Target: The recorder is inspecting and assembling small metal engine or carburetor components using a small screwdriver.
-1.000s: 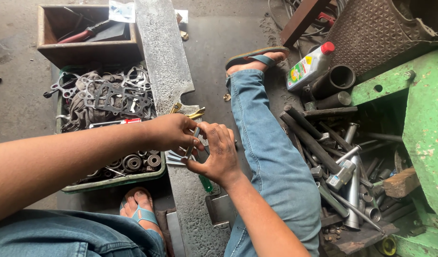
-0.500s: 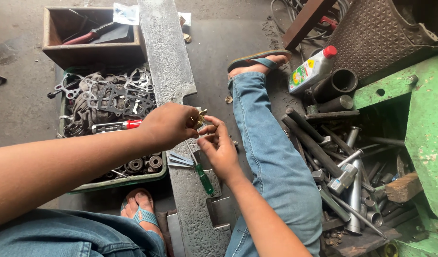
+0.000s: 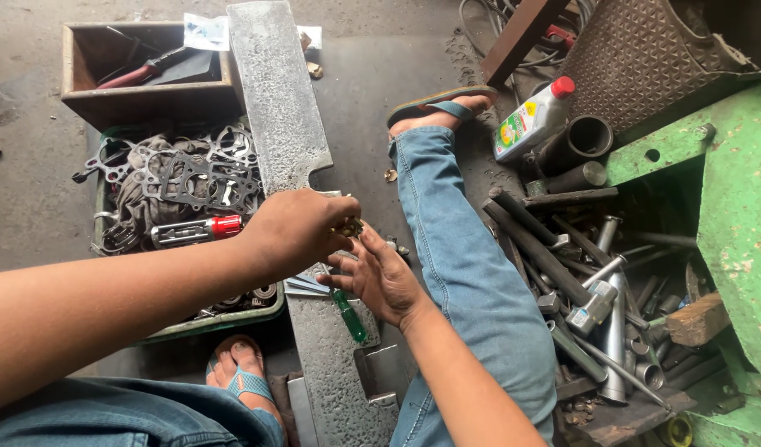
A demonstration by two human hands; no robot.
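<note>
My left hand (image 3: 302,230) is closed around a small brass-coloured metal part (image 3: 350,225), held just above the long grey metal plate (image 3: 274,99). My right hand (image 3: 380,277) sits right beside it with the palm up and fingers spread, its fingertips touching the same part. Under the right hand a green-handled screwdriver (image 3: 349,315) lies on the plate. A few thin flat metal strips (image 3: 306,285) lie next to it.
A green tray (image 3: 223,323) with gaskets, rings and a red-handled tool (image 3: 194,231) stands at my left. Behind it is a wooden box (image 3: 148,103). Pipes and rods (image 3: 595,281) are piled at the right by a green machine frame (image 3: 740,207) and a plastic bottle (image 3: 533,120).
Both hands have lifted slightly and drawn together over the plate. The right hand turned palm up under the small part that the left hand holds.
</note>
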